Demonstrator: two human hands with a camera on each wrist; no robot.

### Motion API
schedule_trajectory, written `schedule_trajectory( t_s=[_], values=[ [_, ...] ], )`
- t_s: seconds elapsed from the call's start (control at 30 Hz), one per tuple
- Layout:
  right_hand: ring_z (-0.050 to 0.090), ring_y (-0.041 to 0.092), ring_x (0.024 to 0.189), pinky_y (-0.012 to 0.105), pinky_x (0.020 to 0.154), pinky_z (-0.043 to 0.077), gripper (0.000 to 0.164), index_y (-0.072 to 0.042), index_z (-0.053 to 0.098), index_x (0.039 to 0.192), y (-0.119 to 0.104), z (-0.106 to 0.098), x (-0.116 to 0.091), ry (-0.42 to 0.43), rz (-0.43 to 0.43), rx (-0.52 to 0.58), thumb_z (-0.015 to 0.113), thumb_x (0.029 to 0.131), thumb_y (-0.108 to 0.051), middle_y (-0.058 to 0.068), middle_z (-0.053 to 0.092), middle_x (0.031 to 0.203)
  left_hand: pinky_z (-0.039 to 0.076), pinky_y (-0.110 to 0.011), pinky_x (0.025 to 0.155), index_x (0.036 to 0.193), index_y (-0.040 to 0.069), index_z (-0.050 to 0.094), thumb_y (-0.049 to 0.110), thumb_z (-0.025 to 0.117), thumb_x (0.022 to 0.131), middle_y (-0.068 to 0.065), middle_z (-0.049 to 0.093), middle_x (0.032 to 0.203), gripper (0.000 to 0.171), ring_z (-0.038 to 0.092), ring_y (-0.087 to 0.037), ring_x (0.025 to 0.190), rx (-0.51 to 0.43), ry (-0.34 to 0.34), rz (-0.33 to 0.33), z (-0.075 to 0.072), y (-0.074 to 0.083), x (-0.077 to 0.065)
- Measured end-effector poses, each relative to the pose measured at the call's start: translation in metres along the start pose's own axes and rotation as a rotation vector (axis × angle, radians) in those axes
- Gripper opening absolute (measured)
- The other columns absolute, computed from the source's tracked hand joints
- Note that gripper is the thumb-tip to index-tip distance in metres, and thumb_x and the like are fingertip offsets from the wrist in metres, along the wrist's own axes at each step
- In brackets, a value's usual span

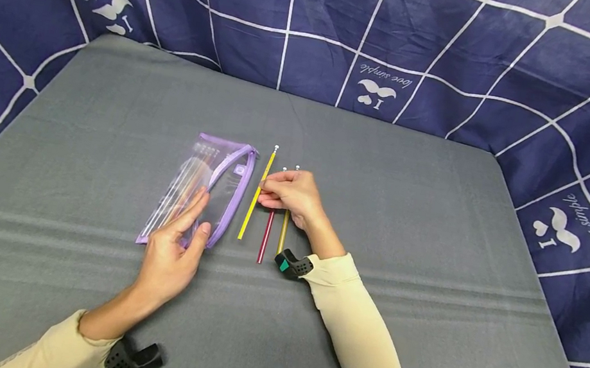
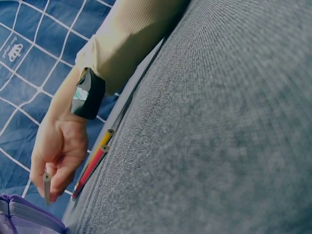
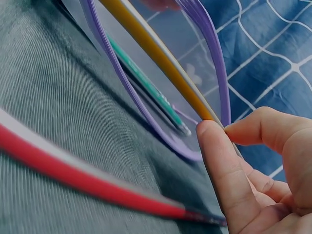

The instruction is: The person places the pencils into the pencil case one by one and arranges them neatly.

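My right hand (image 1: 293,195) pinches a yellow pencil (image 1: 250,212) between thumb and fingers, its white eraser end pointing away from me. From the right wrist view, that pencil slants across the gaping mouth of a clear pencil pouch (image 1: 218,205) with purple zipper edging. Long slim pencils lie in the pouch, among them a teal pencil (image 3: 146,87). My left hand (image 1: 171,258) is at the pouch's near end, fingers straight along its clear side and thumb spread apart at the mouth. Under the right hand lie a red pencil (image 1: 265,237) and a gold-yellow pencil (image 1: 283,232).
Grey cloth covers the table (image 1: 412,217), with creases running across its near part. A dark blue curtain (image 1: 329,14) with white grid lines hangs along the back and sides. Each wrist wears a black band camera, such as the right wrist camera (image 1: 293,264).
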State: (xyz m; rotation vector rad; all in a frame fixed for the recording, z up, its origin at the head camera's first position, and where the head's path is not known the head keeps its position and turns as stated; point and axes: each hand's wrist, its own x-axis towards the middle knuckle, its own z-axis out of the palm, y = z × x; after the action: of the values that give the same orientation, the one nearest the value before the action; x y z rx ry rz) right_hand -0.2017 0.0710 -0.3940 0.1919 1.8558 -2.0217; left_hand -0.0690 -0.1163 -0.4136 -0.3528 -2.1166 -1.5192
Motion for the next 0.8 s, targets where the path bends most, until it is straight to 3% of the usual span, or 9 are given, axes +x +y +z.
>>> schedule_trajectory(
  t_s=[0.8],
  values=[
    [0.067,0.015,0.055,0.026,0.057,0.059,0.008,0.007,0.064,0.090,0.009,0.032,0.002,0.005,-0.030,0.070,0.063,0.085,0.014,0.011,0.067,0.067,0.033,-0.022,0.112,0.132,-0.011,0.056,-0.015,0.061,0.087,-0.022,0.053,0.139,0.045,0.046,-0.019,0.133,-0.003,-0.011,-0.001,0.000,0.000,0.001]
  ],
)
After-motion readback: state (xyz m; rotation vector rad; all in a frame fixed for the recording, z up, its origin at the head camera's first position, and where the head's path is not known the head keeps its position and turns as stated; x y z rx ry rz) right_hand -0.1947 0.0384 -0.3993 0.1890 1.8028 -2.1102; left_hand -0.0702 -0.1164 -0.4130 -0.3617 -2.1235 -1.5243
